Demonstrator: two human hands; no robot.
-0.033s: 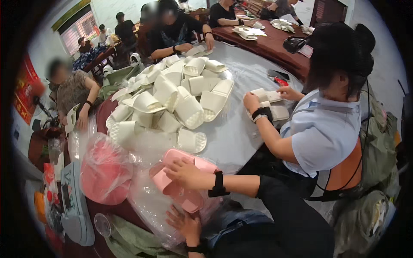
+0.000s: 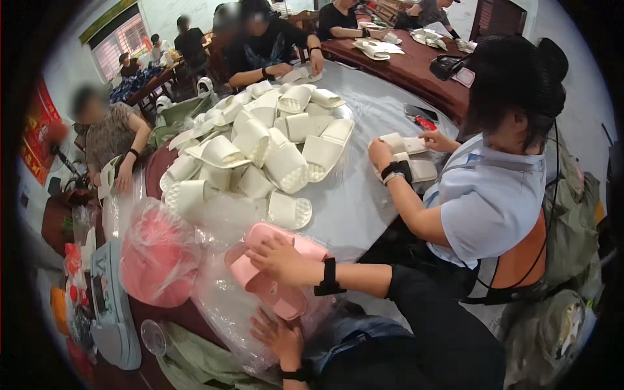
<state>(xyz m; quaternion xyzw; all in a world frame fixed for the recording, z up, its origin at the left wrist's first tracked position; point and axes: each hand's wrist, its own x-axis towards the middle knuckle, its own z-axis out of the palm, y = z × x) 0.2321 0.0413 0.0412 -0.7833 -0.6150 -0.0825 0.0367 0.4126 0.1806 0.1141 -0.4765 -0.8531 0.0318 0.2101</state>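
A pair of pink slippers lies crossed on a clear plastic bag at the near edge of the round table. My right hand reaches over from the right, its fingers curled over the strap of one slipper; the palm side is hidden. Below and to the left, my left hand lies with fingers spread on the clear plastic bag, close to the slipper's toe end. Just beyond the pair, a large heap of cream slippers covers the middle of the table.
A pink bundle in clear plastic sits at the left, beside a grey-blue slipper-shaped object. A clear plastic cup is near it. On the right, a co-worker in a light shirt handles cream slippers. Other people sit around the tables.
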